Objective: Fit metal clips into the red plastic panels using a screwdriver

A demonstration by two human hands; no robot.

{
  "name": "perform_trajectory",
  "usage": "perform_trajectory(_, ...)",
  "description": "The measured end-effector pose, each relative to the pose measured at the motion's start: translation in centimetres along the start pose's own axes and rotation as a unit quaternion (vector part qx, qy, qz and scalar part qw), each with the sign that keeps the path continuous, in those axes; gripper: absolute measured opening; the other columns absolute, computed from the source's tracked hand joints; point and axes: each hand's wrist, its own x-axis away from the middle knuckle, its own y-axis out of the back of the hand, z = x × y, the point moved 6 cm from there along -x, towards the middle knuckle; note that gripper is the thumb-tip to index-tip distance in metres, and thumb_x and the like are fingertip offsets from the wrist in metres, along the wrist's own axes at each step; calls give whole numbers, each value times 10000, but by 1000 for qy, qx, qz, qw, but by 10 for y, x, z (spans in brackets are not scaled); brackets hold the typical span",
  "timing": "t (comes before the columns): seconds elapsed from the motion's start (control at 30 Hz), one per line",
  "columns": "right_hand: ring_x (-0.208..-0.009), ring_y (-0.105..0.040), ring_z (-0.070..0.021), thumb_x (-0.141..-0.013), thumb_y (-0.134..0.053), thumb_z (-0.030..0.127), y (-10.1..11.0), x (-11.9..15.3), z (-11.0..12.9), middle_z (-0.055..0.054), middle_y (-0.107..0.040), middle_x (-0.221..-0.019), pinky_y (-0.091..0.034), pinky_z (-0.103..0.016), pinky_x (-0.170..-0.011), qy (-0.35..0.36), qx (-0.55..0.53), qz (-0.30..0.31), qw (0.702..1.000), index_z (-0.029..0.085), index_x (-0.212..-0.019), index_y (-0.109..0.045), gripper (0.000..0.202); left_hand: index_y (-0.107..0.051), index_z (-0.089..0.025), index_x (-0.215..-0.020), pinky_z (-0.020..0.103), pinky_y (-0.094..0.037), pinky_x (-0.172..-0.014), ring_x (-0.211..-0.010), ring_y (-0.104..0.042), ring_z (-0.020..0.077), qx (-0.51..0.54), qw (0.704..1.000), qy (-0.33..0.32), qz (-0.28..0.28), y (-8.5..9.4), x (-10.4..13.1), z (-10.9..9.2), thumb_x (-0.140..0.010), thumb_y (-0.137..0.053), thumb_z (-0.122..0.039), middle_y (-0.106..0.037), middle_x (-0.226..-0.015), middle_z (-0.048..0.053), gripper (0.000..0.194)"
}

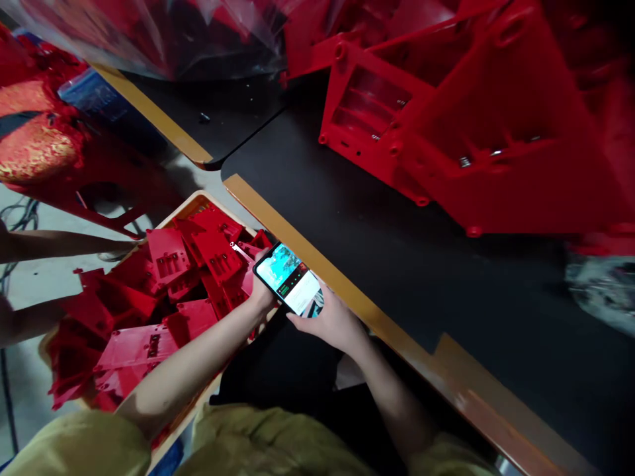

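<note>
A phone (288, 277) with its screen lit is held between my two hands, over my lap near the table's edge. My left hand (262, 291) grips its left side, fingers mostly hidden behind it. Around its lower right end my right hand (330, 317) is closed, the thumb along the lower edge. Just left of the hands, a yellowish crate (201, 196) holds several red plastic housings (213, 241), some with metal battery contacts.
Large red housings (516, 152) stand at the upper right of the black table (397, 264). A clear plastic bag (198, 39) lies at the top. Another person's legs (44, 246), a red stool (104, 192) and a blue bin (109, 106) are at the left.
</note>
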Motion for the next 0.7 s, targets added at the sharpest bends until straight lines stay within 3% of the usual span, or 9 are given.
perform_trajectory(0.07, -1169, -578, -357, -640, -735, 434, 5, -1, -1, -134, -667, -1158, -384, -541, -1080, -7, 21, -7, 1000, 194, -1208, -615, 628, -632, -143, -1077, 420, -547, -808, -902, -677, 251, -7, 1000, -7, 25, -5, 12, 3, -909, -425, -585, -695, -987, 77, 517)
perform_trajectory(0.13, -1214, -553, -345, -661, -728, 423, 8, 0, -1, -127, -644, -1225, -384, -523, -1087, -5, 18, -11, 1000, 201, -1196, -619, 589, -629, -169, -1076, 414, -542, -836, -946, -679, 274, -23, 998, -29, 44, -7, 27, 3, -851, -487, -593, -708, -999, 67, 501)
perform_trajectory(0.23, -1256, -522, -351, -669, -724, 376, 8, 5, -4, -137, -606, -1289, -388, -526, -1082, -10, 17, -21, 1000, 192, -1262, -576, 638, -583, -207, -1106, 376, -517, -893, -1006, -660, 253, -62, 994, -74, 46, -11, 42, 2, -712, -725, -373, -696, -1062, 44, 450)
perform_trajectory(0.33, -1331, -439, -362, -660, -734, 367, 8, 11, -7, -163, -540, -1365, -331, -540, -1118, -10, 19, -38, 999, 165, -1333, -509, 738, -547, -204, -1097, 363, -511, -880, -964, -661, 234, -103, 988, -104, 44, -19, 47, 3, -628, -757, -187, -689, -1038, 42, 514)
perform_trajectory(0.5, -1336, -430, -343, -650, -742, 375, 8, 21, -15, -156, -547, -1342, -339, -520, -1115, -14, 12, -62, 998, 171, -1360, -467, 788, -525, -178, -1105, 364, -511, -842, -937, -653, 236, -143, 981, -124, 53, -28, 50, 4, -619, -731, -155, -676, -1047, 71, 529)
perform_trajectory(0.7, -1299, -465, -347, -624, -753, 351, 10, 35, -17, -162, -564, -1299, -384, -520, -1068, -38, -4, -74, 997, 171, -1344, -468, 794, -501, -199, -1154, 341, -520, -851, -969, -652, 222, -163, 975, -130, 80, -23, 61, 10, -697, -623, -196, -667, -1085, 55, 473)
